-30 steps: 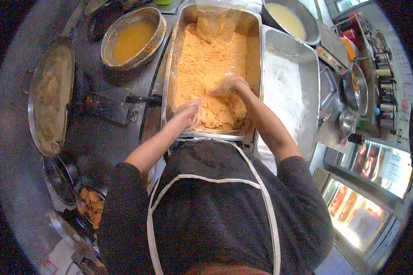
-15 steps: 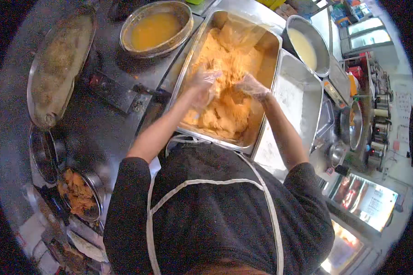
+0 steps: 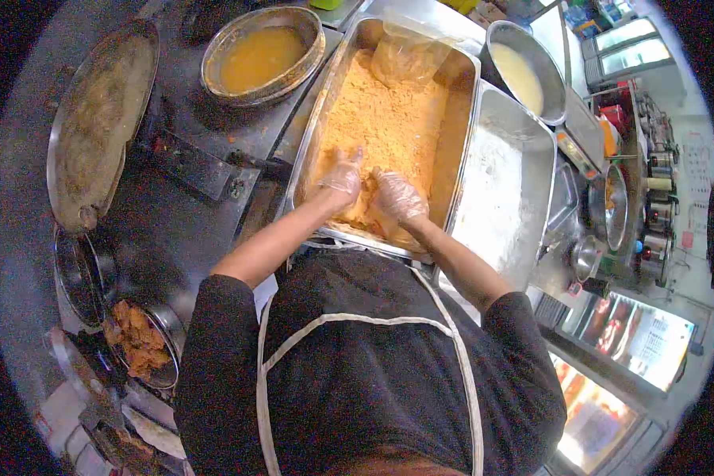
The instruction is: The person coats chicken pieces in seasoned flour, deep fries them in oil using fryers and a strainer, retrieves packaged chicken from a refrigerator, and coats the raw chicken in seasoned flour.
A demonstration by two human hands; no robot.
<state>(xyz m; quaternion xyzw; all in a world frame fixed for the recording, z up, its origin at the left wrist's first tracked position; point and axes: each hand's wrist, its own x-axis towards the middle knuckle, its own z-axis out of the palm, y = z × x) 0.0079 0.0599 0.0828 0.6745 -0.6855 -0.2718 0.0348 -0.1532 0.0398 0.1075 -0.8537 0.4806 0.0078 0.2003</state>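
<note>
Left hand point(image 3: 343, 182), right hand point(image 3: 401, 196) drawn nearer body — left fingers parted, right's can't be told; coating point(image 3: 389, 119) could be spilled by rough tossing.

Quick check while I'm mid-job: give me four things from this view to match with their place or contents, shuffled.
1. Left hand
2. Round bowl, top right
3. Round bowl, top left
4. Large tray on the right

a. Holds amber liquid
b. Holds white powder
c. Inside the orange-powder tray
d. Holds pale yellow liquid

Pairs: 1-c, 2-d, 3-a, 4-b
</note>
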